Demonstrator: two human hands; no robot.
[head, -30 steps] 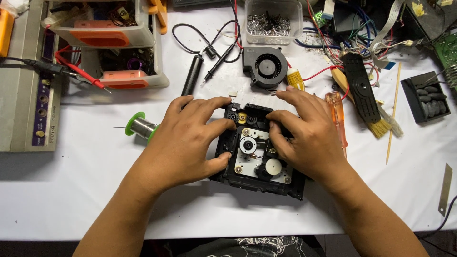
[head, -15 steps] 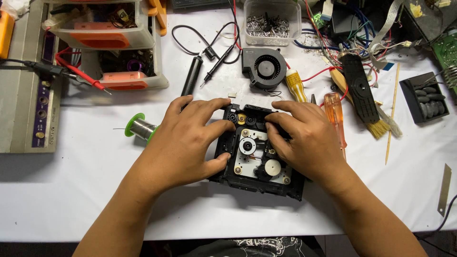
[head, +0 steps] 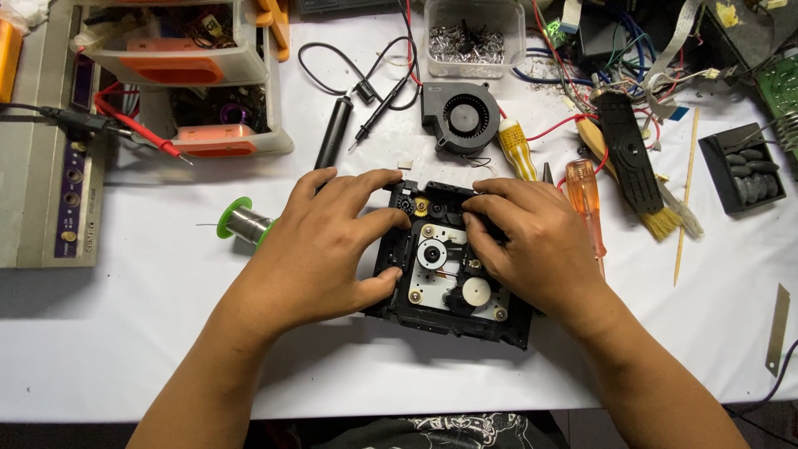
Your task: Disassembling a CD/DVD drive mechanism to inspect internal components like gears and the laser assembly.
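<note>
Fingers [head: 378, 224] of the left hand [head: 320, 249] and right hand [head: 532, 245] press flat, uncurled, on a black disc-drive mechanism [head: 445, 274] lying mid-counter [head: 125, 333]; what the right fingertips touch is unclear. Left sits a solder spool [head: 243, 223]; far, a blower fan [head: 460, 116].

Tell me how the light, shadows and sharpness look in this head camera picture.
Head view: even, bright light on the white table, no harsh glare; soft shadows under the left hand, the right hand and the black drive mechanism. The centre is sharp; the solder spool is crisp too. Straight lines bow a little near the edges, and the bottom edge is dark.
</note>
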